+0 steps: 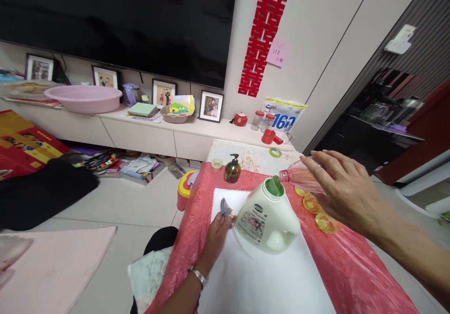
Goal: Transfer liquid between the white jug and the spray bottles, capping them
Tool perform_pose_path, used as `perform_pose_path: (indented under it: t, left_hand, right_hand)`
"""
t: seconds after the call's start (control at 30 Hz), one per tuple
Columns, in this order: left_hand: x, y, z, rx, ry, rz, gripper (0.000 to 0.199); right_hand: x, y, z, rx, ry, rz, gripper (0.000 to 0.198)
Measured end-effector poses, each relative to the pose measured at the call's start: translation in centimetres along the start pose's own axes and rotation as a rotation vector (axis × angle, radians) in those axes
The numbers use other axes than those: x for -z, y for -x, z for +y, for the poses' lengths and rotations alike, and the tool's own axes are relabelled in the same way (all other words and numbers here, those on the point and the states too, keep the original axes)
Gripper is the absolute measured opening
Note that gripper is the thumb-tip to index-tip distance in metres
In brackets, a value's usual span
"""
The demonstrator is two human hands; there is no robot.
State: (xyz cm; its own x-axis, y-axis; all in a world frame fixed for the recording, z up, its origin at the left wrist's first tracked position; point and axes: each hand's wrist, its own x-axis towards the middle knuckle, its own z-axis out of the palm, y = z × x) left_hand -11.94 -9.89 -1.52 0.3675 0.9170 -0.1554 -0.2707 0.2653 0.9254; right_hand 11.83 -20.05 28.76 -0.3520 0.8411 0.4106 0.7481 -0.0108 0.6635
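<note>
A large pale green detergent jug (269, 220) stands uncapped on a white sheet (281, 281), a green spout showing inside its mouth. My right hand (339, 178) grips a clear, pinkish plastic bottle (302, 175). The bottle lies tilted almost level, its neck right at the jug's mouth. Low at the jug's left side is my left hand (217, 234), fingers curled. A small grey curved object (225, 207) shows at its fingertips; its kind is unclear. A dark green pump bottle (232, 169) stands beyond the sheet.
Yellow transparent discs (325, 222) lie on the red table cover (365, 267), right of the jug. Farther back are a small pale cup (216, 164), a roll of green tape (275, 153) and red lids (268, 137). Glass jars (258, 120) stand by the wall.
</note>
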Motion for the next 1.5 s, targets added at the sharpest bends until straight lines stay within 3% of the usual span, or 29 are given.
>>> perform_pose_path:
  t: [0.73, 1.5]
  left_hand:
    - [0.2, -0.1, -0.4, -0.011, -0.002, -0.002, 0.063]
    - [0.2, -0.3, -0.7, 0.015, 0.016, -0.018, 0.074]
  right_hand:
    - [0.2, -0.1, 0.3, 0.002, 0.017, -0.012, 0.07]
    - [0.4, -0.1, 0.5, 0.004, 0.031, -0.005, 0.061]
